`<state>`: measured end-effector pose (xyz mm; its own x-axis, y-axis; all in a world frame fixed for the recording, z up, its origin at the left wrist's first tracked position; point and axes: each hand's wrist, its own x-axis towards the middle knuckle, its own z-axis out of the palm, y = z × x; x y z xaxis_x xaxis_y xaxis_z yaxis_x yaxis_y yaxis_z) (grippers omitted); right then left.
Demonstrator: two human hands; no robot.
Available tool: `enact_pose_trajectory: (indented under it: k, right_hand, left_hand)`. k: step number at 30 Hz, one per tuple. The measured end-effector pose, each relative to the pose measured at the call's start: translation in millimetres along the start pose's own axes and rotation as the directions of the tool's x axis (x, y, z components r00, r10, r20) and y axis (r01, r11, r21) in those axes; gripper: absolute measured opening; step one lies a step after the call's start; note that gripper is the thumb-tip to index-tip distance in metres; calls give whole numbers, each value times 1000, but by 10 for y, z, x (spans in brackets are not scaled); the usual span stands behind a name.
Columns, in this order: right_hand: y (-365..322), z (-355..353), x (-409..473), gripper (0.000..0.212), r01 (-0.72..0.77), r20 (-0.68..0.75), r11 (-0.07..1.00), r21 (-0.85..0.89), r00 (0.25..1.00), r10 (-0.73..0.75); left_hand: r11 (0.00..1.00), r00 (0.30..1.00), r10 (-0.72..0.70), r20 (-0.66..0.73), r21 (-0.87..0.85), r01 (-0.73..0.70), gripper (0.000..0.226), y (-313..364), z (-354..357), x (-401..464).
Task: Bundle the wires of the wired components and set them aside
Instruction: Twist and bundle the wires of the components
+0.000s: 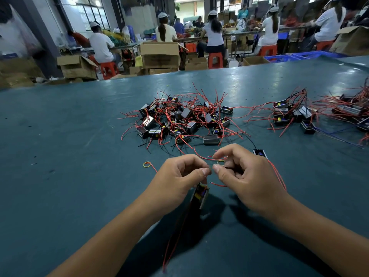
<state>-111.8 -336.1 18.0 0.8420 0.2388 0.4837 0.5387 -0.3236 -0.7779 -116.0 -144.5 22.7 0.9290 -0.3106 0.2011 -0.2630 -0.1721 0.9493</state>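
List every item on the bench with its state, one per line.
Left hand: pinching wire above a hanging component.
Right hand: pinched on thin wire.
Centre pile: loose, wires tangled.
Right pile: heaped, wires splayed.
Lone component: flat on table.
Rubber band: lying unused.

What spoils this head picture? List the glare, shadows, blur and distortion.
Head view: overhead light glares off the green table beyond the pile of components; dark shadows spread under the left hand and right hand; wide-angle lens bends the table edge; background workers look soft.
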Motion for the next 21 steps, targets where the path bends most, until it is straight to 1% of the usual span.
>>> enact_pose_trajectory:
  k: [3,6,8,11,14,17,19,21]
  right_hand:
    - [-6,-25,1,16,-2,35,999,-32,999,3]
    - [-13,-36,12,19,-11,40,999,-36,999,13]
    - [-18,-38,24,18,-31,39,999,-32,999,32]
    - [-4,-40,51,15,-47,42,996,-71,998,50]
    - [25,-80,84,12,-51,7,991,-123,999,52]
    - [24,-153,123,6,18,-27,980,-199,999,-24]
    - [5,-180,130,4,103,26,969,-225,995,-100]
    - [-8,-181,111,9,178,100,960,-218,982,-160]
  left_hand:
    - [999,1000,-5,-14,34,6,9,-6,-25,4]
    - [996,1000,-4,-8,92,5,9,-4,-44,15]
    - [994,1000,-16,-4,111,16,9,1,-56,20]
    - [988,999,-36,-12,151,37,8,-7,-94,26]
    - [959,993,-16,-119,280,49,7,-27,-150,49]
    - [951,968,0,-251,300,78,10,-14,-208,66]
    - [955,969,-9,-247,285,82,13,16,-232,64]
    - [962,982,-19,-188,265,70,10,60,-237,47]
